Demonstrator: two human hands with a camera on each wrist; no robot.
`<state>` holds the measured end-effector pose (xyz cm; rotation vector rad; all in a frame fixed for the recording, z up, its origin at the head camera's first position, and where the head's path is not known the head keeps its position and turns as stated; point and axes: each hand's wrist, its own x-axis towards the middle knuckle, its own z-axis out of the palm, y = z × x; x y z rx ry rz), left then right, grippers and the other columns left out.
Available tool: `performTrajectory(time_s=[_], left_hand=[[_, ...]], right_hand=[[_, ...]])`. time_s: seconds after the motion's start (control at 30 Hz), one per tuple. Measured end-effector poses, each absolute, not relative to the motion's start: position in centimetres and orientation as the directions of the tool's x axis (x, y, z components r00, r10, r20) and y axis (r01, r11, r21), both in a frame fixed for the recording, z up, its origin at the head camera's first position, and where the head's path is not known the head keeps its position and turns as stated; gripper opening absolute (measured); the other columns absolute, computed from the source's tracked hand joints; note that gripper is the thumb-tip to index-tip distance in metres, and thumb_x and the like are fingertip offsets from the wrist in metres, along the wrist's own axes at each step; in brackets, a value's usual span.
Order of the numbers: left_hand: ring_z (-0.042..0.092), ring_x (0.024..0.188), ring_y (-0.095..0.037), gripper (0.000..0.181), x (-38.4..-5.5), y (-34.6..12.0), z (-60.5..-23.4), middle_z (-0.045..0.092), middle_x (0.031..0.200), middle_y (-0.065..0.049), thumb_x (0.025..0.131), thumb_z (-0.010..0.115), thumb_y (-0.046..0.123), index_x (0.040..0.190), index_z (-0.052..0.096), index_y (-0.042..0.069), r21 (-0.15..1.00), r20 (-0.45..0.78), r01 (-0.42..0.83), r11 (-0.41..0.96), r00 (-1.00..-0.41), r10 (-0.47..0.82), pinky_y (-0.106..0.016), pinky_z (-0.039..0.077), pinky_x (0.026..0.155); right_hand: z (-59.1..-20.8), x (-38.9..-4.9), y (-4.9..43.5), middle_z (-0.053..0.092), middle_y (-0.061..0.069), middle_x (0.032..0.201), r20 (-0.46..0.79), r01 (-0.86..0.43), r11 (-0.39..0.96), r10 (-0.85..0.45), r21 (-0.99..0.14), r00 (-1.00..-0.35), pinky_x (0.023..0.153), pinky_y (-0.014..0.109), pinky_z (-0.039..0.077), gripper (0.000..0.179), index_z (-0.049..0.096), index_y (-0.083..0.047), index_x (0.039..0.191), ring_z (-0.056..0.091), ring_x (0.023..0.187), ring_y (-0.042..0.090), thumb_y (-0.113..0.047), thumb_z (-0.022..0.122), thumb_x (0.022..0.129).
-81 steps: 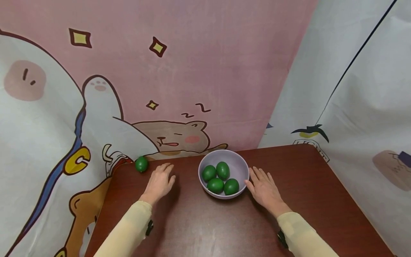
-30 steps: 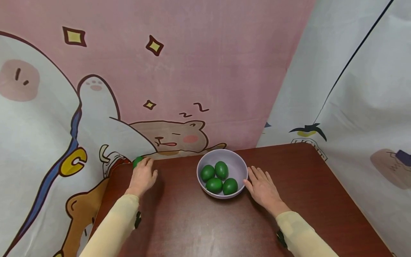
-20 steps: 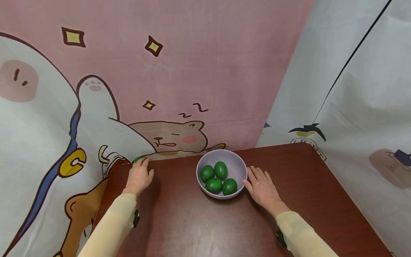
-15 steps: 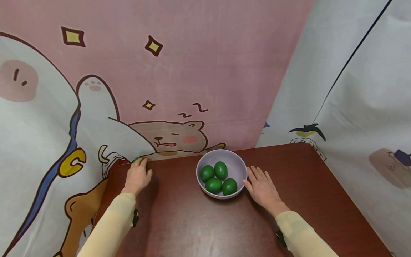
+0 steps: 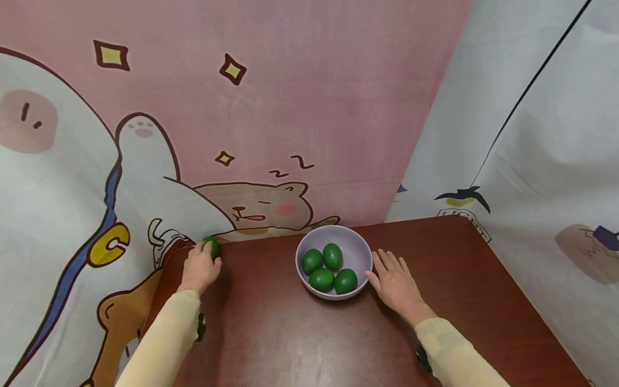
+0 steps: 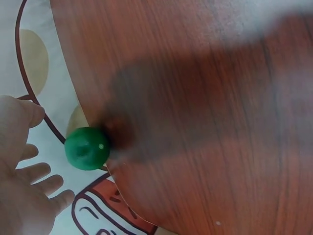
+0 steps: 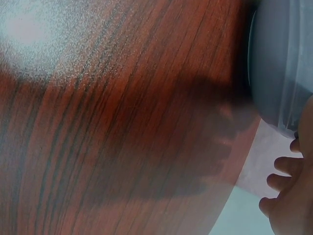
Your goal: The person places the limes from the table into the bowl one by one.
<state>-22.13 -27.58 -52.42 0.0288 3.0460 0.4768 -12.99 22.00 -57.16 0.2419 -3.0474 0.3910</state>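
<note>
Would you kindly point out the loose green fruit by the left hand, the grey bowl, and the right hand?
loose green fruit [image 6: 87, 148], left wrist view, middle of its rounded body.
grey bowl [image 5: 355, 244], head view, bare inner wall near the far rim.
right hand [image 5: 397, 283], head view, back of the hand.

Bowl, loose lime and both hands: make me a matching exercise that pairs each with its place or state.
Things:
1. bowl
2. loose lime
3. left hand
4. right hand

Places or states:
A. lies flat beside the bowl
B. holds four limes
C. at the table's far left corner
D. reaches round the loose lime

Pairs: 1-B, 2-C, 3-D, 4-A
</note>
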Motion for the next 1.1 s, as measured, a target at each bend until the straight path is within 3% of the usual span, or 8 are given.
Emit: performTrajectory(time_s=[1.1], left_hand=[[0.026,0.141,-0.060,0.071,-23.5,-29.1,-55.2,0.014,0.163,-0.037,0.100,0.051,0.018,0.159,0.021,-0.008,0.346,-0.091,-0.057,0.937,-0.995,-0.027,-0.073,0.031,0.109]], right_hand=[[-57.0,-13.0,22.0,0.035,0.023,0.163,0.049,-0.143,0.955,-0.135,-0.262,-0.990,0.122,0.062,0.021,0.068,0.038,-0.002,0.159,0.028,0.152,0.044,-0.044,0.051,0.107]])
